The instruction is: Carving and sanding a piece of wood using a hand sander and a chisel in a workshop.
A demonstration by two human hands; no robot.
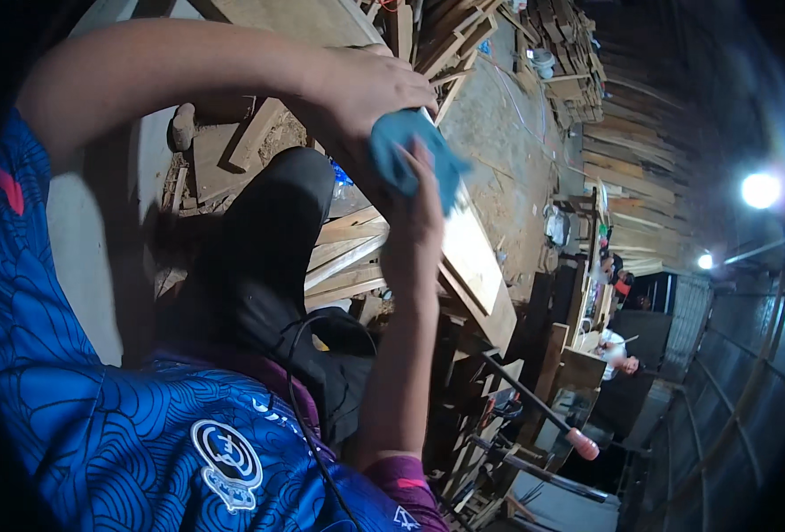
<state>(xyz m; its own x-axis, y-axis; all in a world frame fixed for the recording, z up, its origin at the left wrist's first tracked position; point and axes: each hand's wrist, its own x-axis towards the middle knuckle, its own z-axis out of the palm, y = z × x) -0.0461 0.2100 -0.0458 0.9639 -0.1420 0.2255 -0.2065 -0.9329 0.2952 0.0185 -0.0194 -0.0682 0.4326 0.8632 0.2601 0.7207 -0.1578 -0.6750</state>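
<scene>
A pale wooden board (474, 253) slants across the middle, brightly lit along its top. My left hand (366, 93) is at its upper end, with the fingers bent over the edge and gripping it. My right hand (417, 208) presses a limp teal cloth-like sheet (450, 168) onto the board close beside the left hand. Its fingertips are slightly blurred and pinch the sheet. The board's surface under the sheet and the hands is hidden.
A rod with a pinkish handle (583, 444) sticks out past the board's lower end. Wood offcuts (348, 253) lie beside my leg. Planks (570, 53) are stacked farther off, and another person (618, 355) is at the far right.
</scene>
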